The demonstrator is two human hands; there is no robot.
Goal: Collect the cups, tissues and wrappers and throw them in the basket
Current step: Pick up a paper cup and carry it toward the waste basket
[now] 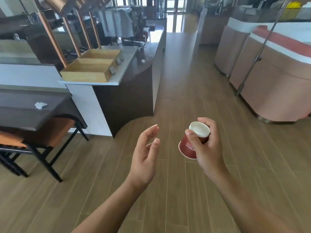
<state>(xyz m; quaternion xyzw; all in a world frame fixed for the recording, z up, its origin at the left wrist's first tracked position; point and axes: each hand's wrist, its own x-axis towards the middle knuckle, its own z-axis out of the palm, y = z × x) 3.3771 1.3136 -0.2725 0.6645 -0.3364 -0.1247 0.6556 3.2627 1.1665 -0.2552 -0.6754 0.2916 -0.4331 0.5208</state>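
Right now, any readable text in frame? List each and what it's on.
"Hilton": white print on the red paper cup, held upside down in the right hand.
Smaller line beside it: too blurred.
Tag cards on the wooden trays: too small to read.

- You have one red cup (186, 147) in view.
- You can count two crumpled tissues: the near tissue (40, 105) and the far tissue (143, 61).
- You see two hands: your left hand (144, 155) and your right hand (206, 147).
- You have one wooden tray (90, 69), split into two compartments.
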